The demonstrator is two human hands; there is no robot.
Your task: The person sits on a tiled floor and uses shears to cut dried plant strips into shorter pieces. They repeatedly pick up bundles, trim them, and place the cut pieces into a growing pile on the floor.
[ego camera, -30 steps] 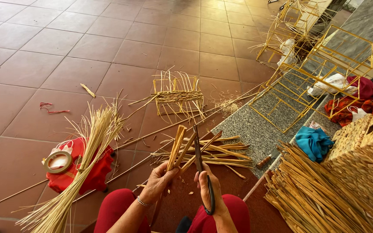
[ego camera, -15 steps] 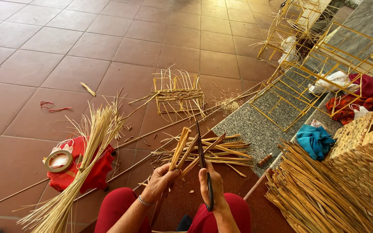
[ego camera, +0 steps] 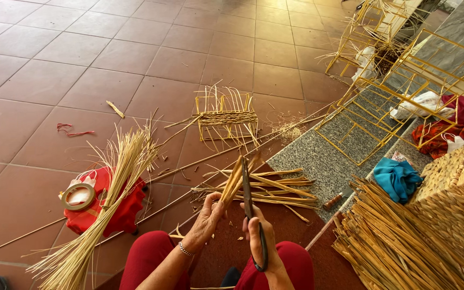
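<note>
— Two hands in play. Our left hand (ego camera: 206, 219) has its fingers closed round a small bunch of cane strips (ego camera: 233, 180), upright, tips fanning out above the fingers. Our right hand (ego camera: 260, 243) is wrapped round the dark scissors (ego camera: 251, 207), blades pointing up just beside the bunch.

— Progress?

— We judge it early to middle. One small woven panel (ego camera: 226, 118) lies on the floor well beyond the fingers, loose ends sticking out. One pile of flat strips (ego camera: 267, 188) sits just past the fingertips, unwoven.

— Stock left?

— Plenty. One long bundle of thin cane (ego camera: 100, 207) left of our left hand, lying over one red bag (ego camera: 116, 207) with one tape roll (ego camera: 78, 196). One big heap of strips (ego camera: 398, 244) right of the right hand. Yellow wire frames (ego camera: 404, 86) far right: at least three, we can't tell exactly.
</note>
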